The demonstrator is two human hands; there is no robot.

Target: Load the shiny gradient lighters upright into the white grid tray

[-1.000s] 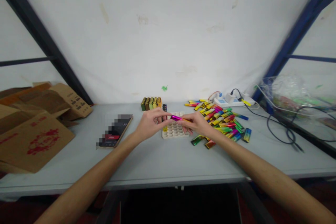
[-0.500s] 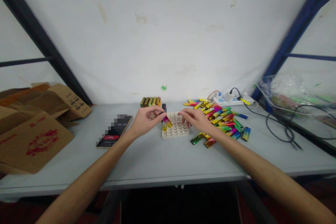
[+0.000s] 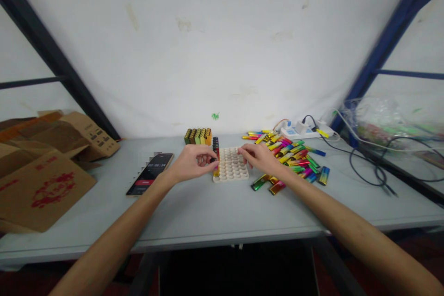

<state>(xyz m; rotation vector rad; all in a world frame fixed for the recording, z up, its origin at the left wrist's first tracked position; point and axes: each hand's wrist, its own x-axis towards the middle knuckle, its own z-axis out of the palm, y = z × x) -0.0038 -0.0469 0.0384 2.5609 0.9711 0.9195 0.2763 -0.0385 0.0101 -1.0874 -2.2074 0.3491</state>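
Observation:
My left hand [image 3: 196, 163] pinches a shiny, slim coloured case with a black end [image 3: 213, 160] at the left edge of a white tray with round holes [image 3: 231, 175]. The case is upright or nearly so, and fingers hide much of it. Along the tray's left side stands a row of similar cases with dark tops [image 3: 215, 142]. Over the tray's right side hovers my right hand [image 3: 258, 156], fingers loosely bent and apart, with nothing visible in them. Just right of it lies a loose pile of metallic multicoloured cases [image 3: 294, 155].
Behind my left hand stands a block of upright gold-coloured cases [image 3: 197, 136]. A phone [image 3: 152, 173] lies to the left, near an opened cardboard box [image 3: 52, 185]. At the back right are a power strip [image 3: 300, 130] and black cables [image 3: 378, 175].
The case in my left hand has gone from tilted over the tray to about upright at its left edge. My right hand has barely moved.

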